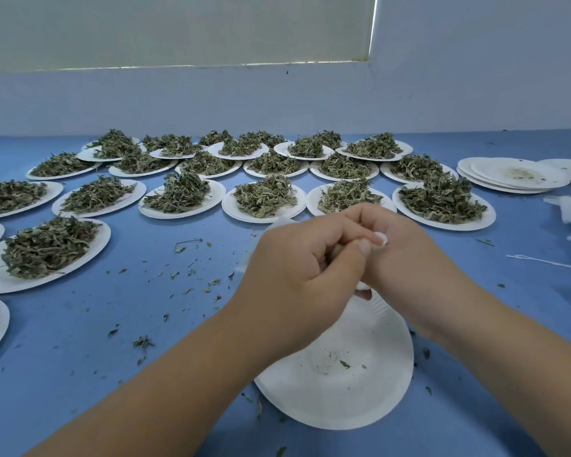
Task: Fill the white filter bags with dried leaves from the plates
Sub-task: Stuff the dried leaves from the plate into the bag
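White filter bag (380, 239), mostly hidden, pinched between curled left hand (297, 268) and right hand (409, 258)

blue table (80, 324), white wall (310, 100), window blind (178, 28)

Left hand (297, 258) hides most of the filter bag (380, 239).
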The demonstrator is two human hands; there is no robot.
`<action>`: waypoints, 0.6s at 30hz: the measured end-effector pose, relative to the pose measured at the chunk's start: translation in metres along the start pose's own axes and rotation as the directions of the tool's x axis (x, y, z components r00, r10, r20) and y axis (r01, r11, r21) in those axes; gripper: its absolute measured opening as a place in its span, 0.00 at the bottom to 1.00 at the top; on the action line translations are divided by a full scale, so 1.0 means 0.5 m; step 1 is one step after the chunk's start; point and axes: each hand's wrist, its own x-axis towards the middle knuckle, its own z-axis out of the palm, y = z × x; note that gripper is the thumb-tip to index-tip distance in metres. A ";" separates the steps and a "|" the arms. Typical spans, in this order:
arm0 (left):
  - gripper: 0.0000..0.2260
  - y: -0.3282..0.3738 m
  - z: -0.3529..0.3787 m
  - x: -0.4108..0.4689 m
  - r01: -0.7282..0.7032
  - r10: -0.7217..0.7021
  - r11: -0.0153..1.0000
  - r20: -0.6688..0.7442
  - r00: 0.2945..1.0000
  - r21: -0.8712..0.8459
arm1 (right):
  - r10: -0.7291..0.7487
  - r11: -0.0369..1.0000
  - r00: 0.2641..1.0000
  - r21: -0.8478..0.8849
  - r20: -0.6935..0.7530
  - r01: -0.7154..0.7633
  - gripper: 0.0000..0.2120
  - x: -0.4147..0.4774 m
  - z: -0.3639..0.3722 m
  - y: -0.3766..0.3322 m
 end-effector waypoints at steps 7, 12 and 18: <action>0.10 -0.008 -0.009 0.007 -0.023 0.024 0.997 -0.020 1.000 0.070 | 0.015 1.000 0.998 0.011 -0.062 -0.014 0.04 0.007 0.000 0.003; 0.07 -0.018 -0.033 0.016 -0.081 0.096 0.988 -0.111 0.989 0.128 | -0.001 0.973 0.997 0.228 -0.081 0.020 0.05 0.006 -0.024 -0.011; 0.17 -0.036 -0.046 0.023 -0.032 0.047 0.992 -0.126 0.991 0.122 | 0.053 0.939 0.992 0.343 -0.114 -0.010 0.07 0.004 -0.038 -0.013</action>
